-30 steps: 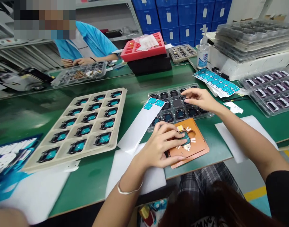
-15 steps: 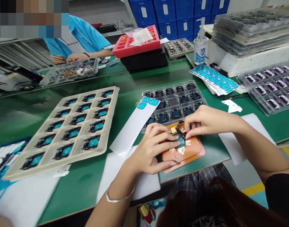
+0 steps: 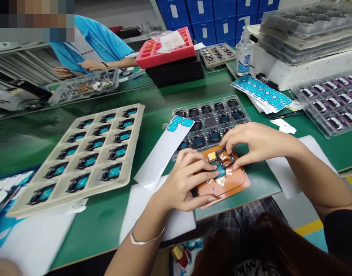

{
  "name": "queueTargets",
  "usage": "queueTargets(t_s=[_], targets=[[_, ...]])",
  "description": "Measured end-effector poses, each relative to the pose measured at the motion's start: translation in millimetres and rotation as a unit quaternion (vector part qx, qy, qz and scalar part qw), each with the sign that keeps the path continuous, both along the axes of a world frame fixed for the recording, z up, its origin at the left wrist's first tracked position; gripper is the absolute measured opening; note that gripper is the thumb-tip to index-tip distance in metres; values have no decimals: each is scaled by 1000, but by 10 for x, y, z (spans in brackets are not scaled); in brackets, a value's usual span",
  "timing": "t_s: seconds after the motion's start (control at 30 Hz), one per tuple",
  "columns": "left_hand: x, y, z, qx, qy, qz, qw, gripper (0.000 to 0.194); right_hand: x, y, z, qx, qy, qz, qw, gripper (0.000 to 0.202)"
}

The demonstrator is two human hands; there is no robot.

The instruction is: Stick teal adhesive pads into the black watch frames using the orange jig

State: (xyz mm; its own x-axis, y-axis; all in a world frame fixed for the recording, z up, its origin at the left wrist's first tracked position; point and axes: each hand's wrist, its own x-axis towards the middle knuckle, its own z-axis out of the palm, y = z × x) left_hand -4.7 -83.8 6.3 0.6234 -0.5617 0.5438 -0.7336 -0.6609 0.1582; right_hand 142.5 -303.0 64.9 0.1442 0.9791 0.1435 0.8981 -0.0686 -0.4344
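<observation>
My right hand pinches a black squarish watch-case frame between thumb and fingers, tilted above an orange pad at the table's front edge. Under the fingertips of my left hand is a teal square piece, held against the pad beside the frame. Part of that piece is hidden by the fingers. Small white strips and a yellow bit lie on the pad. Just behind, a clear tray holds several black frames.
A beige tray of black frames with teal faces stands left. A white sticker sheet overlaps the clear tray. More teal stickers, a pump bottle and stacked trays are right. Across the table, a person in blue works.
My right hand has lifted slightly and turned the black frame, so its open ring now shows. My left hand stays on the teal piece. The person opposite has shifted their hands.
</observation>
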Motion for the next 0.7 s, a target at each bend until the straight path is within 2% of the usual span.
queueTargets(t_s=[0.23,0.37,0.43,0.5,0.57,0.7], targets=[[-8,-9,8,7,-1,2,1000,37,-11,31,-11,-29,-12,-18,999,24],[-8,-8,9,23,-7,10,1000,35,-103,94,-49,-36,-54,-96,993,43],[-4,-6,-3,29,-15,15,999,35,-142,124,-72,-33,-44,-114,992,49],[2,-4,-19,35,-28,23,999,35,-150,134,-80,-19,10,-91,996,45],[6,-3,-34,40,-46,37,997,35,-117,122,-73,8,55,-59,997,33],[5,-5,-50,40,-64,82,994,35,24,86,-71,49,22,-32,998,17]])
